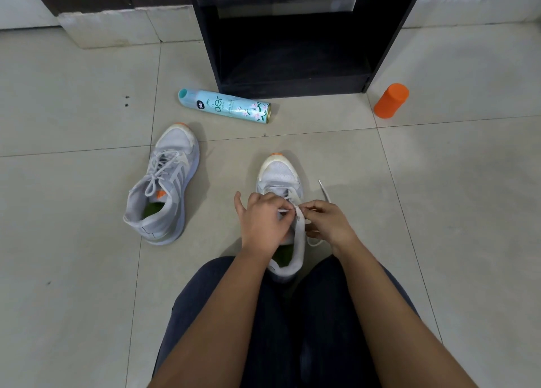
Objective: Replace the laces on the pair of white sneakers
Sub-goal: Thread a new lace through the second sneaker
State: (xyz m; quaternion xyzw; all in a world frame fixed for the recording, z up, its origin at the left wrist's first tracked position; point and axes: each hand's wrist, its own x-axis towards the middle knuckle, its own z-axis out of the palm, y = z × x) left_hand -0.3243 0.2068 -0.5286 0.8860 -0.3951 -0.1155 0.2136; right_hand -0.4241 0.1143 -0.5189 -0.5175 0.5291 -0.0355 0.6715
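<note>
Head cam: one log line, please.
left hand: pinches lace | right hand: pinches lace | shoe: on floor | other shoe: laced, aside

The left forearm (228, 314) and the right forearm (389, 314) are bare as far as the view shows them; the left grip (263, 223) and the right grip (329, 222) are bare hands; the legs wear dark navy trousers (187, 323) of plain matte cloth, softly creased at the knees.

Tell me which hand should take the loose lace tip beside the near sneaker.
Right. The lace tip sticks out just beyond the right hand; the left hand sits across the sneaker, pinching the lace.
</note>
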